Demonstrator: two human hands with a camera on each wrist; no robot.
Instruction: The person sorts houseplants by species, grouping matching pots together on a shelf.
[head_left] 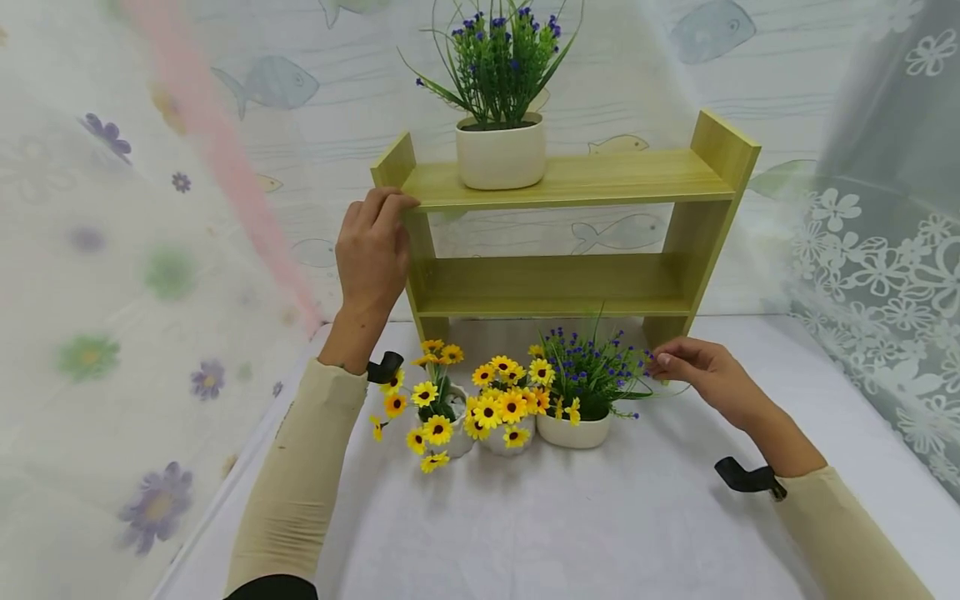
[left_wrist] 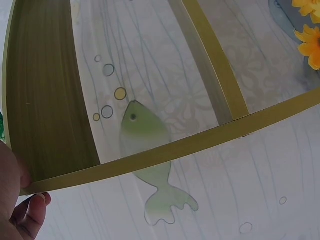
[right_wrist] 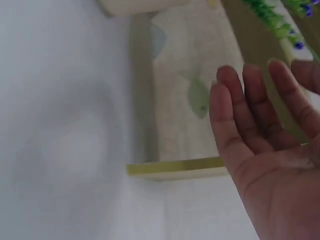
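Note:
A two-tier, yellow-green wooden shelf [head_left: 555, 287] stands against the back cloth. My left hand [head_left: 375, 250] grips its upper left corner; in the left wrist view, fingers [left_wrist: 36, 212] curl under the board's end. On the top board, left of centre, sits a cream pot [head_left: 501, 157] of purple-flowered grass [head_left: 498, 67]. My right hand [head_left: 708, 375] is beside the shelf's right leg, fingertips right at the purple blossoms of a second potted plant [head_left: 592, 367]. In the right wrist view, its fingers [right_wrist: 222, 105] are loosely bent with nothing visible between them.
Two white pots of yellow daisies [head_left: 438, 425] [head_left: 510, 404] stand left of the lower purple plant, in front of the shelf. The white-covered table [head_left: 555, 517] extends toward me. Patterned cloth [head_left: 97, 275] hangs on the left, and a lace curtain [head_left: 892, 258] on the right.

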